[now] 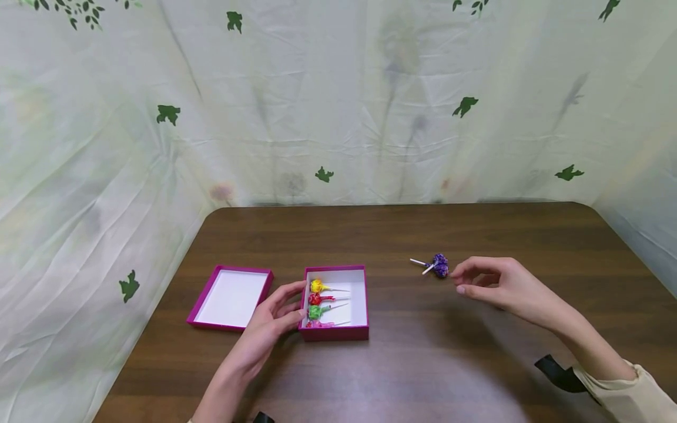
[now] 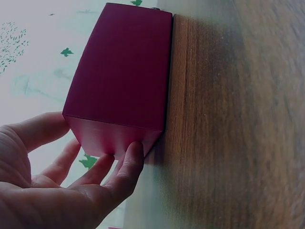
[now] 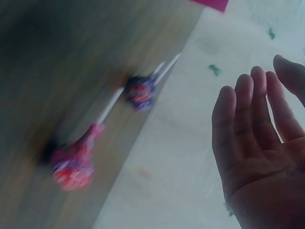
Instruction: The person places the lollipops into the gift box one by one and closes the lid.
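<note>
My left hand (image 1: 264, 323) rests against the left wall of a magenta box (image 1: 334, 333), its fingertips and thumb touching the cardboard. Inside, along the left side, lie lollipops: yellow (image 1: 317, 286), red (image 1: 315, 299), green (image 1: 315, 312) and pink (image 1: 317, 324), sticks pointing right. Loosely bent and holding nothing, my right hand (image 1: 499, 285) hovers just right of two purple-wrapped lollipops (image 1: 440, 266) on the table. In the right wrist view, a pink-red lollipop (image 3: 74, 167) also lies on the table, blurred; the head view does not show it clearly, the hand being in the way.
The box's lid (image 1: 227, 296), white inside with a magenta rim, lies left of the box. Everything stands on a brown wooden table (image 1: 370, 382). A pale curtain with green leaves (image 1: 322, 174) hangs behind the far edge.
</note>
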Demonstrator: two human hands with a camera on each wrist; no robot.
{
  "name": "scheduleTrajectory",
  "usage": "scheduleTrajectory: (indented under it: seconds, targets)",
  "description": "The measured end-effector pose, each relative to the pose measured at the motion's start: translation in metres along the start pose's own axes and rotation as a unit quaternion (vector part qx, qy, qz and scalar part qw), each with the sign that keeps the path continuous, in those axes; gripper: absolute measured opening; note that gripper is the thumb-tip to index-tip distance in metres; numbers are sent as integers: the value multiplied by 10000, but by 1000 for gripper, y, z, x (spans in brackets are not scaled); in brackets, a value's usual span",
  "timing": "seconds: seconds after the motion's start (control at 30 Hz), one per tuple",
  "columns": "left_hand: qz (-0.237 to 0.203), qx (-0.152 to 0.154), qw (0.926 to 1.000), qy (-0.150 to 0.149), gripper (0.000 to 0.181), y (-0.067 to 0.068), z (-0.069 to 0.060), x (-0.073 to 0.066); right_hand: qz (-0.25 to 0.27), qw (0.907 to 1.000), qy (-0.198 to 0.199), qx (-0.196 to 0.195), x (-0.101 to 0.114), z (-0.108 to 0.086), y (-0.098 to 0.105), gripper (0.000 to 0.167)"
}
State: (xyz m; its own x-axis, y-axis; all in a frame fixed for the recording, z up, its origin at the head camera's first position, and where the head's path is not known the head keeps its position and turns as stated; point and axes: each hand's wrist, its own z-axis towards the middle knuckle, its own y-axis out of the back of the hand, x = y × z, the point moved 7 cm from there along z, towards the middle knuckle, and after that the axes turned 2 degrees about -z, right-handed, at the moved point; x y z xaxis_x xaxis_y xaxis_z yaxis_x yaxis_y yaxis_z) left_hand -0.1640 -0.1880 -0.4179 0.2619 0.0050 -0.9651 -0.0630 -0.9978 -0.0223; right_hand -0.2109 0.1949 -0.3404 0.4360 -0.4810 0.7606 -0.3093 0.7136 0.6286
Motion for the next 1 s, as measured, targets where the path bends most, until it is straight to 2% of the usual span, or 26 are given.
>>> scheduleTrajectory:
  seconds: [0.3,0.5,0.7,0.83,1.0]
  targets:
    - [15,-4,10000,21,51,0,0,0,-207,9988,-448,39,-33,-16,17,19]
    - [26,4,10000,22,51,0,0,1,-443,9985,-247,223,-53,-23,18,17]
    - [35,9,10000,0,51,0,0,1,0,9978,93,649,-67,-26,8,17]
    - [16,0,10000,-15,52,0,1,1,8,9970,10,776,-75,-27,3,16]
    - [10,-2,10000,-7,52,0,0,1,-299,9964,-127,783,-78,-28,4,18]
